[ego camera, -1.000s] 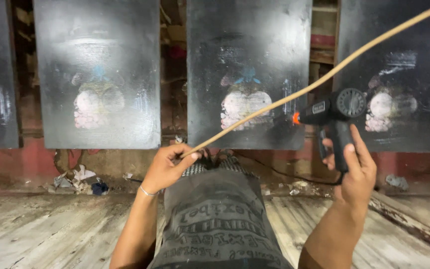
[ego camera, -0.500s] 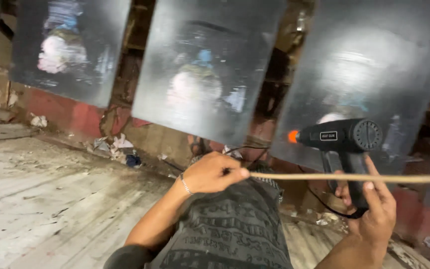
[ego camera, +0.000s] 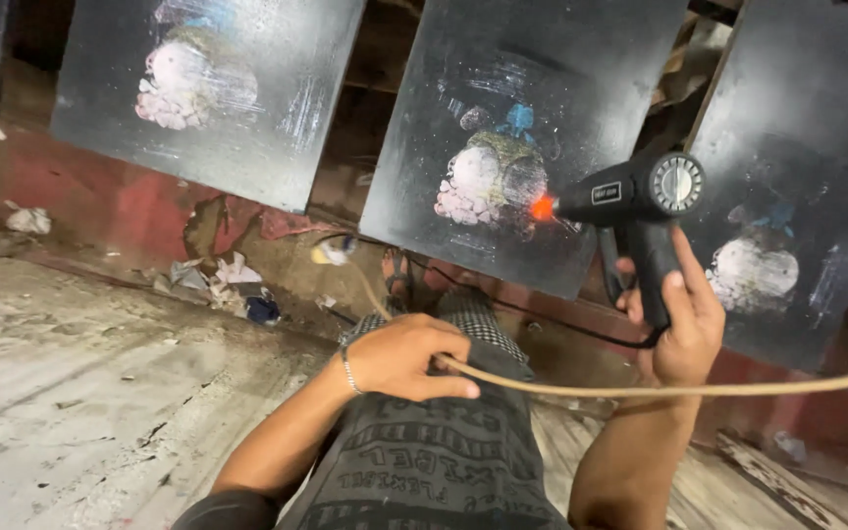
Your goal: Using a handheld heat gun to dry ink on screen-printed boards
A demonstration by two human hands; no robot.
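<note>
The left hand (ego camera: 406,357) rests on the lap, grip closed around a thin cane rod (ego camera: 660,390) running rightward. The raised right hand (ego camera: 681,319) clasps a black heat gun (ego camera: 635,211), its orange-glowing nozzle toward a dark leaning panel (ego camera: 522,118) with a pale smear.

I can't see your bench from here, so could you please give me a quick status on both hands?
Left hand gripping thin cane rod. Right hand holding black heat gun, nozzle glowing orange, aimed away from the rod. Nothing between them.
</note>
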